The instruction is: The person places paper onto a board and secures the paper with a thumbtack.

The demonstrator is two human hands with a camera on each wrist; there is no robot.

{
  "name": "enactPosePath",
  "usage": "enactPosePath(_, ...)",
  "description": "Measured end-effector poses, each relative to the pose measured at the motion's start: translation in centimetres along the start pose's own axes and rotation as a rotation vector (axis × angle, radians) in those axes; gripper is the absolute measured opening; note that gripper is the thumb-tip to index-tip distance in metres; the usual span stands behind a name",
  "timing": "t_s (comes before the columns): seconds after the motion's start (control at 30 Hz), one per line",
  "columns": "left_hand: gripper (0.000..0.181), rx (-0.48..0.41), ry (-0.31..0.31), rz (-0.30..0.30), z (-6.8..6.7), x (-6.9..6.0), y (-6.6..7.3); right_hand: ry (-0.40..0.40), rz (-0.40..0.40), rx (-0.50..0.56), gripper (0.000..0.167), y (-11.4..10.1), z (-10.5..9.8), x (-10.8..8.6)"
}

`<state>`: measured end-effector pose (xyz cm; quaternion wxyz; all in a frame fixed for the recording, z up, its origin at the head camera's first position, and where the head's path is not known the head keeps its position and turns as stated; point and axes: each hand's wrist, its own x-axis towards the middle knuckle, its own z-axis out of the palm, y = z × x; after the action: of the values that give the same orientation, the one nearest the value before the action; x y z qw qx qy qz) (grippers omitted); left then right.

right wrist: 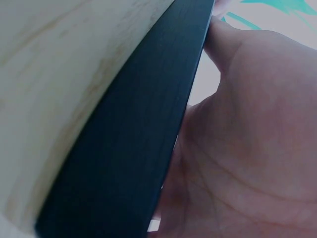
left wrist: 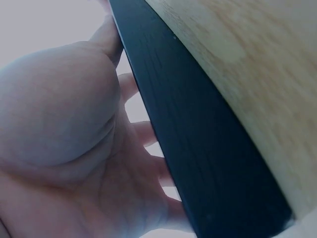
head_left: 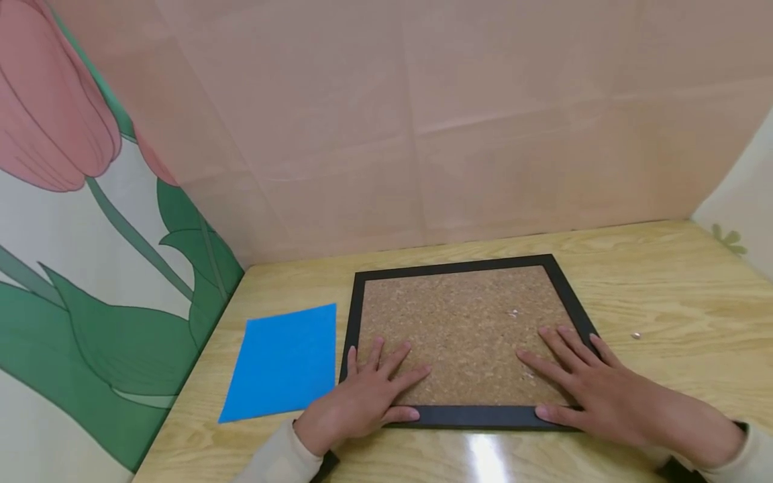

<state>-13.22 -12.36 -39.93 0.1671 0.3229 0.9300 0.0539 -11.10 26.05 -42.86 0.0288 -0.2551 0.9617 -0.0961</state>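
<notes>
A corkboard [head_left: 459, 322] with a black frame [head_left: 477, 417] lies flat on the table in the head view. Fingers spread, my left hand [head_left: 365, 396] rests on its near left corner, the thumb along the front of the frame. On the near right corner lies my right hand [head_left: 604, 399], also with fingers spread and its thumb on the frame. Both wrist views show the frame's side edge [left wrist: 173, 114] close up, beside the left palm [left wrist: 59, 109] and the right palm [right wrist: 252, 134]. Small shiny bits [head_left: 513, 312] sit on the cork, too small to identify.
Left of the board lies a blue sheet [head_left: 284, 365] on the wood-grain table [head_left: 664, 282]. A small shiny piece [head_left: 636, 335] is on the table to the right. A pinkish sheet [head_left: 423, 134] hangs behind, and a tulip-patterned cloth [head_left: 109, 322] stands at the left.
</notes>
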Motion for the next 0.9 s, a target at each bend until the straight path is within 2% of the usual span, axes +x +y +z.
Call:
enactPosePath(0.57, 0.061, -0.011, -0.007, 0.021, 0.2, -0.4, -0.2, 0.022, -0.026, -0.013, 0.069, -0.2, 0.2, -0.3)
enactPosePath(0.7, 0.059, 0.01, 0.005, 0.022, 0.1, -0.5, -0.4, 0.024, -0.011, -0.002, 0.069, -0.3, 0.0, -0.3)
enactPosePath(0.9, 0.058, 0.092, 0.023, -0.014, 0.1, -1.1, -0.7, 0.023, -0.01, 0.002, 0.07, -0.4, -0.2, -0.3)
